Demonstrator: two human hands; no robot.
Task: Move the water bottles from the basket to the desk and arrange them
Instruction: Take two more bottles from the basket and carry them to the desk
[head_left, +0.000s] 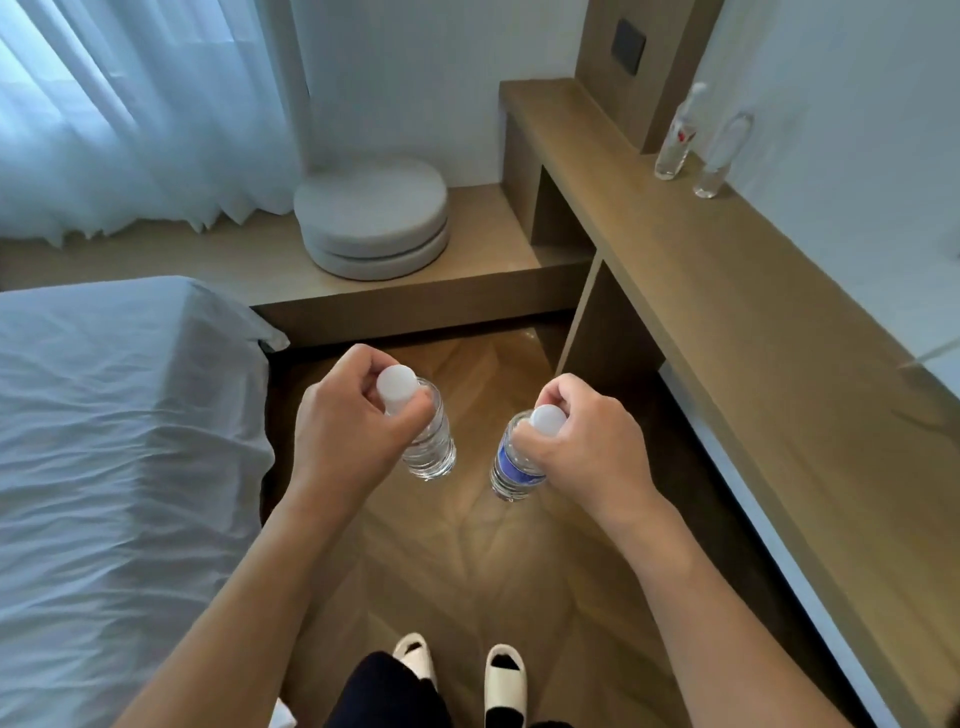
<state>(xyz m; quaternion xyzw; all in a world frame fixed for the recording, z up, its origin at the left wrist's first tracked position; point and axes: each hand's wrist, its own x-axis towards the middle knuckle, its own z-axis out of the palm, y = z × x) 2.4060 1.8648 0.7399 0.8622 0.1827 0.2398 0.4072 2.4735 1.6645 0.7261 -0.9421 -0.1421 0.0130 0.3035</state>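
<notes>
Left hand (340, 421): fingers wrapped tight around the neck of a clear bottle (428, 441), which hangs over the floor (467, 571).
Right hand (582, 447): fingers pinched shut around the neck of a blue-labelled bottle (514, 465), also over the floor.
Between the two bottles: a clear gap, not touching.
Desk (753, 322): along the right wall; two more bottles (675, 140) stand near its far back edge, blurred, possibly just beside each other.
Bed (114, 441): at the left.
</notes>
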